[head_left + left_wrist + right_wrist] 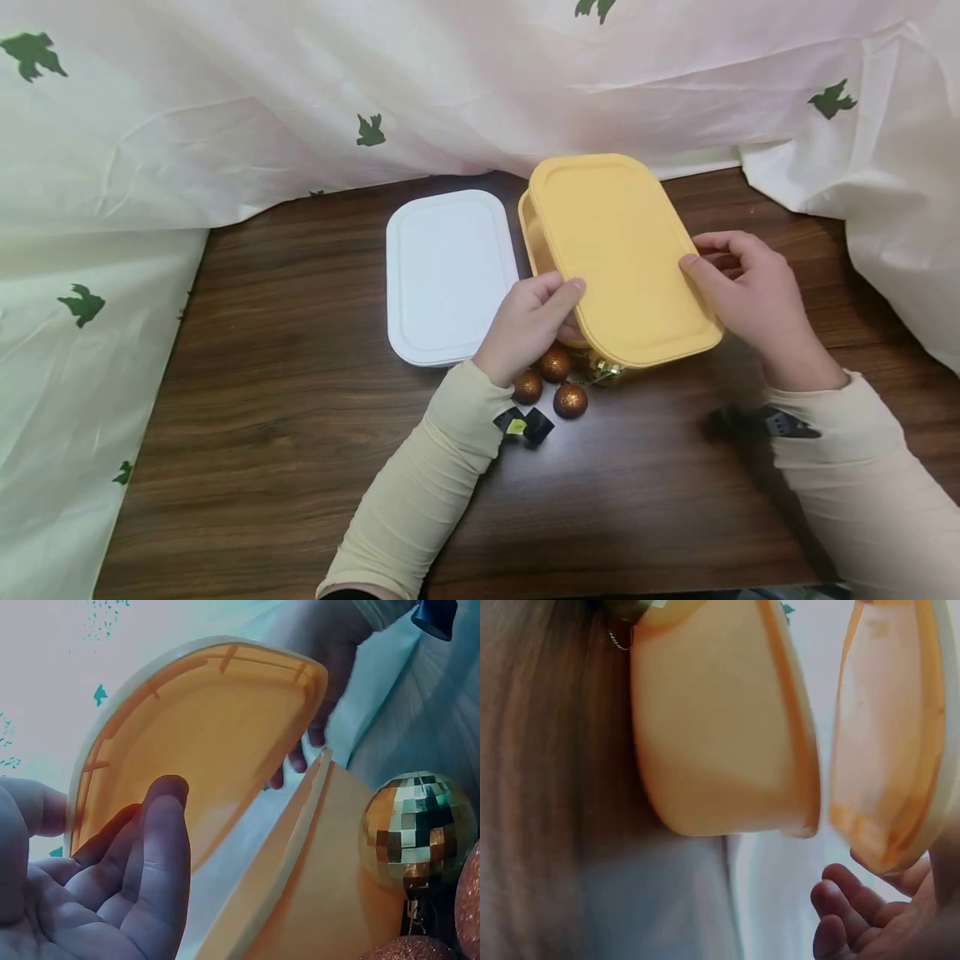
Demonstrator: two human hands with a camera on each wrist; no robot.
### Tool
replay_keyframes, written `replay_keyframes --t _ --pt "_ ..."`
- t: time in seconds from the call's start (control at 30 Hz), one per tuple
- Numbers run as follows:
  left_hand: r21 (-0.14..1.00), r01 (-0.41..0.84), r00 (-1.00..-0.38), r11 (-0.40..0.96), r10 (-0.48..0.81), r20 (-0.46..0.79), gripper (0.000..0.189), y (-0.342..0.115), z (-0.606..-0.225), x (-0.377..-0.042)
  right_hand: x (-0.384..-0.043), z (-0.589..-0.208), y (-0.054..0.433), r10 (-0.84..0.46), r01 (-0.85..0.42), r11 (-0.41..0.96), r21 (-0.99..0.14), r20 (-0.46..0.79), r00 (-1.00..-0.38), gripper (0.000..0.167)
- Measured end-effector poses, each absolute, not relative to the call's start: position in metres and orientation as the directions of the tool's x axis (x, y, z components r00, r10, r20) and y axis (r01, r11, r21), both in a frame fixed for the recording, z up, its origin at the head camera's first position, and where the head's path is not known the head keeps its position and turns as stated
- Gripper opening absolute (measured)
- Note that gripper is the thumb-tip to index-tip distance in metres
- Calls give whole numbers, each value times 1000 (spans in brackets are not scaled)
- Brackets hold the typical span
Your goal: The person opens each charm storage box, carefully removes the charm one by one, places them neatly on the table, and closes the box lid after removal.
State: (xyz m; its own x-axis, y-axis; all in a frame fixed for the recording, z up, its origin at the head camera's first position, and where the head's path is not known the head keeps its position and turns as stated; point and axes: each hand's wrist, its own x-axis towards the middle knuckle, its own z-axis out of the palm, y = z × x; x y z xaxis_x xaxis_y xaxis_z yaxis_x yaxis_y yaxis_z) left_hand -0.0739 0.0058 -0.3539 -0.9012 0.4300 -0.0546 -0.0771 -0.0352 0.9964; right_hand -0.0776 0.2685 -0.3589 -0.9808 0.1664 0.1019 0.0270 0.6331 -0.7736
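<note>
A yellow lid (630, 258) is held tilted above a yellow box (528, 233), apart from its rim on the near side. My left hand (528, 325) pinches the lid's left edge, thumb on top and fingers underneath. At the right edge my right hand (757, 292) grips the lid, its thumb on the upper face. The left wrist view shows the lid's ribbed underside (217, 742) and the box wall (337, 862) below. In the right wrist view a gap separates lid (885, 727) and box (720, 727). The box's contents are mostly hidden.
Left of the yellow box stands a white lidded box (450, 275). Several brown glittery balls (570, 400) and a gold mirrored ball (416, 832) lie in front of the yellow box on the wooden table (285, 400). A white curtain (262, 100) hangs behind.
</note>
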Motion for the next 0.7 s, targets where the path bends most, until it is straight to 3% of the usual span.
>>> replay_keyframes --t 0.13,0.3,0.47,0.7 --pt "997 -73 -898 -15 436 -59 32 6 -357 -75 -79 -369 271 206 53 577 -815 83 -975 41" --pt "984 99 -937 149 347 41 27 4 -356 -77 -83 -377 267 288 41 483 -875 114 -951 36" --pt "957 187 -945 220 305 115 46 5 -355 -76 -89 -375 264 350 45 436 -899 124 -929 35" --pt "953 198 -946 229 299 125 68 9 -356 -76 -96 -373 259 416 57 418 -907 135 -900 32"
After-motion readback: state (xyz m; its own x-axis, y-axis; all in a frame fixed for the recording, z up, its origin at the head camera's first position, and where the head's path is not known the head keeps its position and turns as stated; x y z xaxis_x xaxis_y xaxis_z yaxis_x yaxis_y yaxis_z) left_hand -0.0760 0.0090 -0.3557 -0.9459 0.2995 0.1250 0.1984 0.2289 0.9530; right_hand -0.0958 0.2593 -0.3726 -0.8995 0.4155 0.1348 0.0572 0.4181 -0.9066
